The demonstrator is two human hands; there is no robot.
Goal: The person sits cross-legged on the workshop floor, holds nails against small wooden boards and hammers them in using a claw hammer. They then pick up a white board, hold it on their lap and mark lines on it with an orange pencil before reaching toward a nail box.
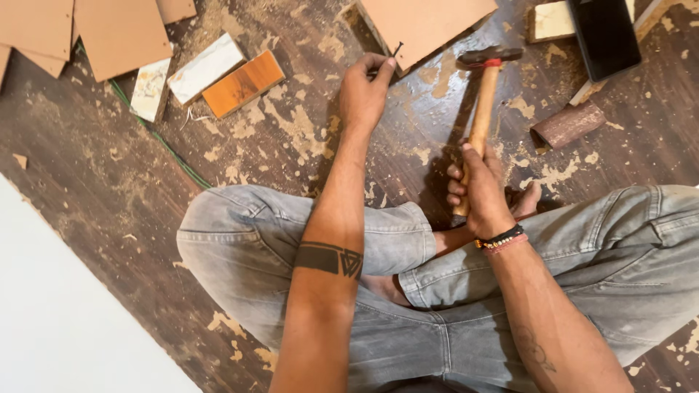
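The hammer (480,102) has a pale wooden handle, a red collar below the head and a dark steel head; it stands nearly upright in the view, head farthest from the grip. The nail (396,49) is thin, dark and short, and its point appears to rest on the edge of the tan fibreboard box (426,25), though the contact is too small to confirm.

The surface is a dark wood-grain floor (109,189) scattered with pale sawdust and chips. Left of the pinching hand lie a white offcut (205,68) and an orange laminate offcut (242,84), touching side by side, with tan board sheets (116,33) beyond them. Right of the hammer head lie a black flat slab (603,36) and a short brown curled piece (569,125). A white panel (58,320) fills the lower left corner. The person sits cross-legged in grey jeans (240,233).

The left hand (366,91) is extended forward, thumb and forefinger pinched together on the nail, just left of the hammer head. The right hand (480,191) is wrapped tightly around the lower end of the handle, wrist bearing beaded bands (501,239), forearm angled inward over the knee.
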